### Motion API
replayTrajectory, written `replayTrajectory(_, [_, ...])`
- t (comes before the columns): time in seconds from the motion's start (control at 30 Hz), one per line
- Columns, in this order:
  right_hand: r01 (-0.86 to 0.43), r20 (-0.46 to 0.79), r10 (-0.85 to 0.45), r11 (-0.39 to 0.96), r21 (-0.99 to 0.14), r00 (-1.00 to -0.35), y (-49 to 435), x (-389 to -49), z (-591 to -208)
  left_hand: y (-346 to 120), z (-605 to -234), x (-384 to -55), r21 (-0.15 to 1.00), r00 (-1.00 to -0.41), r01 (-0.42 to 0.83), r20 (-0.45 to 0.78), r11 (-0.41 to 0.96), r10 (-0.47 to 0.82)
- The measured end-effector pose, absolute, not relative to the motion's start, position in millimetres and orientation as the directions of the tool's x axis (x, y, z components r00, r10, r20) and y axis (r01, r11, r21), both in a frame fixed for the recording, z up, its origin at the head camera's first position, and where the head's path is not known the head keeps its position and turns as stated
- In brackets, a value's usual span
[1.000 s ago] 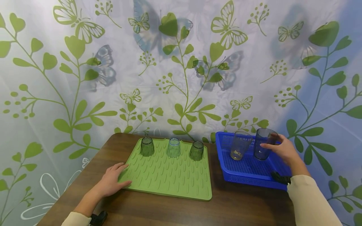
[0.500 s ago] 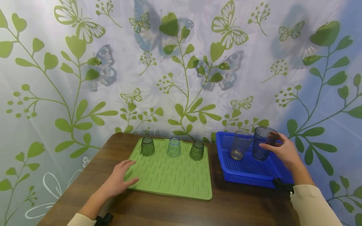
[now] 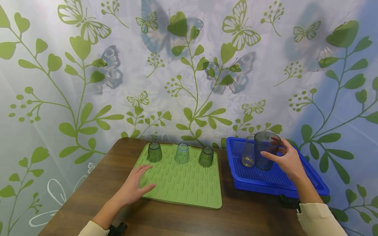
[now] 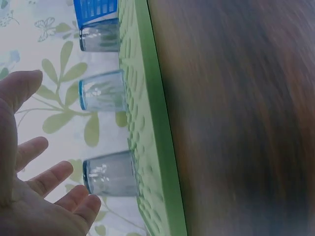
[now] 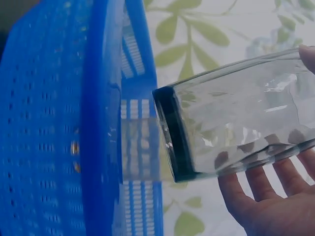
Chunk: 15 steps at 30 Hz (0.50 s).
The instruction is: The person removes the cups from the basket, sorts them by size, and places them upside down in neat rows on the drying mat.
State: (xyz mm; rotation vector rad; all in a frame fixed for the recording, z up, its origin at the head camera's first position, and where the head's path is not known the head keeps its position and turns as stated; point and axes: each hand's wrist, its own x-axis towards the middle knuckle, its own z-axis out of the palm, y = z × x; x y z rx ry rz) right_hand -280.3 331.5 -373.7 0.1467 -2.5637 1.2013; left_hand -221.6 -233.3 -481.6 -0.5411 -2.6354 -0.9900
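Observation:
My right hand (image 3: pixel 289 160) grips a tall smoky-grey drinking glass (image 3: pixel 259 152) between thumb and fingers, mouth up, above the blue basket (image 3: pixel 262 187). In the right wrist view the glass (image 5: pixel 236 123) shows a thick dark base, raised beyond the basket's rim. A clear tall glass (image 3: pixel 247 154) stands in the basket, partly covered by the held one. My left hand (image 3: pixel 133 186) hovers over the left side of the green drying mat (image 3: pixel 183 190), fingers spread and holding nothing. Upside down along the mat's back edge are a dark green glass (image 3: pixel 155 153), a light blue glass (image 3: pixel 182 154) and another dark green glass (image 3: pixel 206 157).
The mat and the basket share a brown wooden table (image 3: pixel 165 219), with a narrow strip of wood between them. A patterned curtain (image 3: pixel 195 65) with leaves and butterflies hangs right behind the table.
My right hand has lifted the smoky-grey glass and brought it left, in front of the clear glass. My left hand has moved right, from the mat's left edge to over the mat.

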Motion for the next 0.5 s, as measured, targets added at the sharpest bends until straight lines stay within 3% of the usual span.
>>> replayTrajectory(0.5, [-0.350, 0.391, -0.067, 0.598, -0.721, -0.918, 277.2, -258.4, -373.1, -206.7, -477.3, -221.2, 0.623, -0.890, 0.446, 0.383, 0.642, 0.246])
